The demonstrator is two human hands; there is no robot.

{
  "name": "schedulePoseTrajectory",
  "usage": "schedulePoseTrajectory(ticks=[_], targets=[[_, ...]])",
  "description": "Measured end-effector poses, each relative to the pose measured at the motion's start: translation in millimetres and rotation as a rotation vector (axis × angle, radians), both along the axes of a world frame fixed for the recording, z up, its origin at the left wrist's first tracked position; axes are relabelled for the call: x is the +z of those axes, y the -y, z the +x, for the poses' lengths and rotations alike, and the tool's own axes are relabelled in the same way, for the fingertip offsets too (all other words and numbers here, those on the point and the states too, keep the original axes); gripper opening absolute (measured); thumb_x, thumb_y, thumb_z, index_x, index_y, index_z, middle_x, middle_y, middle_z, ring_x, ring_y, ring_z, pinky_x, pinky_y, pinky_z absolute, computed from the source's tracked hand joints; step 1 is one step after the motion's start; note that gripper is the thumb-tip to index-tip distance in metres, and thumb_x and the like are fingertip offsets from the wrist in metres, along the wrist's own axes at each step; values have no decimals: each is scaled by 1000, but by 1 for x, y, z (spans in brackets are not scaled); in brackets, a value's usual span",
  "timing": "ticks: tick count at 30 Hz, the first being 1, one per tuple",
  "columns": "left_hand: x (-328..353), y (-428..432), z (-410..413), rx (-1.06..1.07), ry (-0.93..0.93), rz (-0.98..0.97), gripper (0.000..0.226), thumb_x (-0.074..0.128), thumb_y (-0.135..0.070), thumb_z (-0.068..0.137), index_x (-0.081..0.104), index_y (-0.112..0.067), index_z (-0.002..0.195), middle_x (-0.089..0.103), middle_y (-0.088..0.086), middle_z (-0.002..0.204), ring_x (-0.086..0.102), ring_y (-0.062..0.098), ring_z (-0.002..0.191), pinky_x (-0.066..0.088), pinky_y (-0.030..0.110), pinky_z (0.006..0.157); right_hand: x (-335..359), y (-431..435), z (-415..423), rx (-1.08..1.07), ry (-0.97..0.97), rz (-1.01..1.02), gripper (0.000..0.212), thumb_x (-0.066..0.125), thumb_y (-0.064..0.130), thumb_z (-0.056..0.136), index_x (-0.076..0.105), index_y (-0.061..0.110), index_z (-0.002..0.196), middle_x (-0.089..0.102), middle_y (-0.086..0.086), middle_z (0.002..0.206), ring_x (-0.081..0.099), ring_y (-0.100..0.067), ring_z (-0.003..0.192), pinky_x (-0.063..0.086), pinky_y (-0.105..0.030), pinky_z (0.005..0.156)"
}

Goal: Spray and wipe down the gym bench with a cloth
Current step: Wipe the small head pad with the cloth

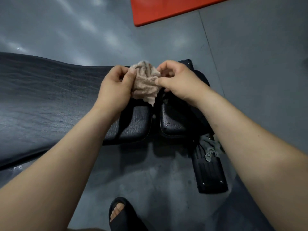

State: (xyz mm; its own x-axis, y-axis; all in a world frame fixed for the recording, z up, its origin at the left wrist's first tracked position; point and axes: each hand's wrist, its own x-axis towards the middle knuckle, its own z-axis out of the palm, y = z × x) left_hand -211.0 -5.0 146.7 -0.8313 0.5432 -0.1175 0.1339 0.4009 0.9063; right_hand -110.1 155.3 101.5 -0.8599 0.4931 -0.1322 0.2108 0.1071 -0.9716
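Two pinch grips: left hand (115, 87), right hand (178, 80) on bunched cloth (146, 84), 12 o'clock over bench (50, 97); wadding risks streaks.

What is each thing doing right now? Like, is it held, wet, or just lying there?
Beige cloth: scrunched, held up between both hands.
Left hand: pinches the cloth.
Right hand: pinches the cloth.
Small bench pad: wet drops on it.
Grey cloth: crumpled, lying on the bench's foot bar.
Red mat: flat on the floor.

Open floor (241, 64) beyond the bench pads (133, 125); red mat (166, 9) farther off.
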Motion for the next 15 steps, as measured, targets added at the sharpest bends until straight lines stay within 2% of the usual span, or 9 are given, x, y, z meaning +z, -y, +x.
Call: schedulePoseTrajectory(ticks=[2, 5, 7, 10, 12, 15], targets=[[2, -6, 1, 58, 70, 39, 23, 62, -52, 87, 64, -30, 82, 72, 5, 89, 68, 24, 85, 58, 58, 87, 1, -7, 4, -21, 38, 21, 23, 71, 10, 85, 61, 26, 97, 64, 8, 82, 57, -7, 72, 54, -35, 77], [4, -13, 4, 118, 184, 116, 28, 57, -43, 95, 60, -16, 97, 72, 20, 107, 71, 37, 101, 57, 62, 89, 3, -9, 7, -26, 28, -1, 31, 61, 11, 81, 56, 28, 107, 60, 11, 79, 55, -10, 70, 53, -39, 76], [4, -17, 5, 79, 203, 128, 26, 59, -43, 94, 58, -17, 93, 71, 20, 102, 70, 36, 95, 55, 66, 88, 6, -10, 7, -27, -32, -44, 42, 62, 24, 75, 53, 34, 115, 57, 11, 94, 58, -10, 83, 54, -41, 88], [4, -22, 8, 38, 273, 160, 21, 57, -33, 102, 55, -14, 93, 64, 20, 98, 63, 32, 90, 53, 66, 89, 7, -10, 5, 68, -74, 17, 47, 74, 45, 81, 54, 39, 124, 54, 6, 121, 60, -8, 106, 50, -30, 99], [3, -24, 8, 13, 280, 186, 21, 56, -30, 103, 56, -12, 94, 64, 21, 97, 62, 32, 90, 51, 66, 91, 2, -8, 2, 87, -62, 110, 33, 77, 47, 83, 65, 35, 111, 57, 1, 122, 62, -9, 108, 49, -29, 100], [-3, -25, 3, 2, 138, 72, 25, 61, -42, 96, 62, -20, 85, 67, 11, 85, 62, 26, 80, 56, 59, 84, 0, -10, -3, 4, -71, 129, 17, 77, 36, 81, 66, 25, 87, 64, -2, 99, 62, -9, 85, 52, -30, 85]])
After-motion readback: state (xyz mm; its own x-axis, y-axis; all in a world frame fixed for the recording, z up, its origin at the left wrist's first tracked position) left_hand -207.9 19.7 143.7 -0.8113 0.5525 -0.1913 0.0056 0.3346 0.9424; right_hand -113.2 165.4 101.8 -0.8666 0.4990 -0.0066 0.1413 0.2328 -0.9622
